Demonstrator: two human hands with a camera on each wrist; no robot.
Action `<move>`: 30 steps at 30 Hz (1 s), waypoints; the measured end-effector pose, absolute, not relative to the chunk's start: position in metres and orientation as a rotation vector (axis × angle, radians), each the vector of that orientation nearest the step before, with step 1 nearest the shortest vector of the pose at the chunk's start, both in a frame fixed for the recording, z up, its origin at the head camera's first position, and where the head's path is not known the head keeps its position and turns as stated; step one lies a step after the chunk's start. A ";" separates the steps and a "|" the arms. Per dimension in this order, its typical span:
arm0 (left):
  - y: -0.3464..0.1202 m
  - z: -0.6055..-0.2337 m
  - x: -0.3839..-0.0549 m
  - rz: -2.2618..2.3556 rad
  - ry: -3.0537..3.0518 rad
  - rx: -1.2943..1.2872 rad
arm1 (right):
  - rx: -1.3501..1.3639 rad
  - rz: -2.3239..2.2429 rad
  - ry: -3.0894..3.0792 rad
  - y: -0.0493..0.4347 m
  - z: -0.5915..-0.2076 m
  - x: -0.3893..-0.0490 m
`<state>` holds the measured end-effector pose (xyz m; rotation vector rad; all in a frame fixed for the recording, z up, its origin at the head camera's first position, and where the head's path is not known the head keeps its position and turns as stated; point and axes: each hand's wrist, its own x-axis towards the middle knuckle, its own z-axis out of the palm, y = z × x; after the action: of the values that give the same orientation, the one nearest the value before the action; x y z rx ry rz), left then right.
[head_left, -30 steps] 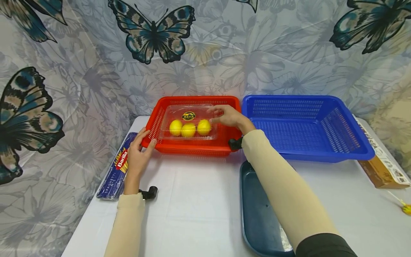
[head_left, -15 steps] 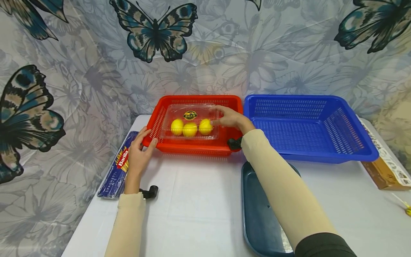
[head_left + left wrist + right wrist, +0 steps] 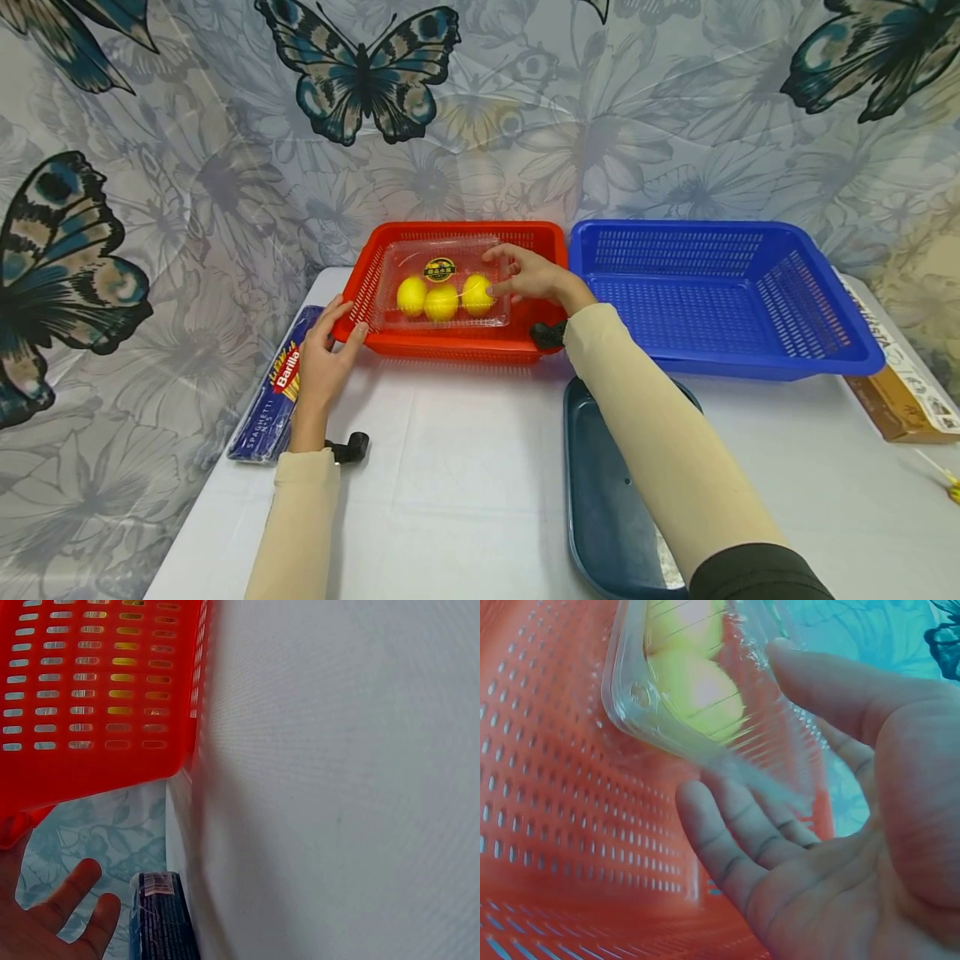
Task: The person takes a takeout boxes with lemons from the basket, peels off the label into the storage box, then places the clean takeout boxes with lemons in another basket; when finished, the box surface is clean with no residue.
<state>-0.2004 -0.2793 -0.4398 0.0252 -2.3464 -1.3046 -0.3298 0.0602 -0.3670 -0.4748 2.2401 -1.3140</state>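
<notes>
In the head view, a clear plastic fruit box (image 3: 471,254) with a black-and-gold label lies tilted inside the red basket (image 3: 465,343). Three round yellow fruits (image 3: 441,303) sit in a row within it. My right hand (image 3: 532,275) holds the box's right end; in the right wrist view its thumb is on one side of the box and the other fingers are by the lower edge. My left hand (image 3: 324,358) grips the red basket's rim at the near left corner. Two of its fingers (image 3: 101,919) stick out free of the rim in the left wrist view.
A blue basket (image 3: 675,365) stands right of the red one. In front of it lies a dark teal tray (image 3: 600,483), partly under my right arm. A blue spaghetti pack (image 3: 262,421) is by my left hand, and a brown-and-white box (image 3: 903,400) is at far right.
The fruit box has tilted a little, its far edge rising, and shifted slightly left with my right fingers at its end. My left hand stays at the basket rim.
</notes>
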 end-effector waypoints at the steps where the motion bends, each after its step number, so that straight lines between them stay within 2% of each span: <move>1: -0.279 -0.440 -0.201 -1.307 -2.347 0.025 | -0.482 -1.336 2.231 0.060 -0.367 -0.330; 20: -0.278 -0.439 -0.201 -1.355 -2.336 0.032 | -0.573 -1.467 2.322 0.060 -0.373 -0.330; 30: -0.258 -0.407 -0.183 -1.400 -2.350 0.050 | -0.613 -1.408 2.312 0.062 -0.373 -0.330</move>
<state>-0.1827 -0.2583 -0.4074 0.0496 -2.3498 -1.3999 -0.3305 0.0619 -0.3726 -0.6131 2.3121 -1.4084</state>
